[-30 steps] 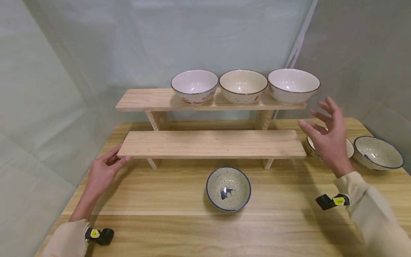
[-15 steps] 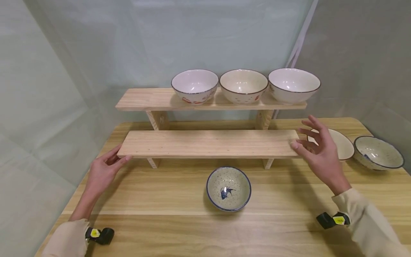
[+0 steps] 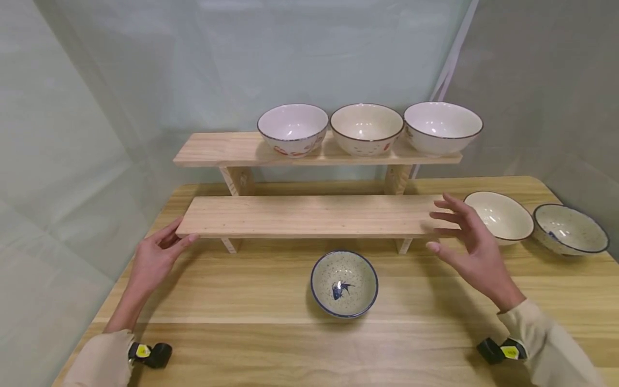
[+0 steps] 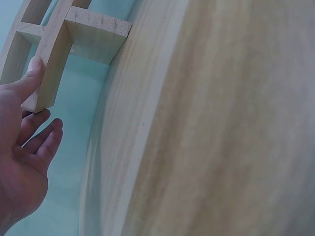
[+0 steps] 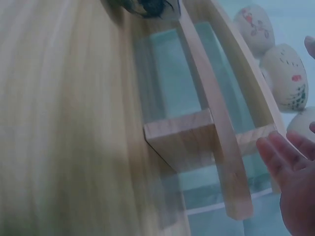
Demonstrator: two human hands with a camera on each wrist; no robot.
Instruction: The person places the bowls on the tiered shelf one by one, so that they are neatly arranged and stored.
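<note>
Only one end of the pale wooden two-tier shelf [image 3: 309, 216] on the wood-grain table [image 3: 261, 344] is held, left hand [image 3: 157, 259] gripping its lower corner, as the right hand [image 3: 475, 252] swings inward, spread and empty.

In the head view, the right hand [image 3: 476, 255] hides part of the lower shelf [image 3: 309, 215], and the writing on the yellow tags [image 3: 510, 352] is too small to read. The right wrist view cuts off the front bowl [image 5: 152, 7] at the top.
</note>
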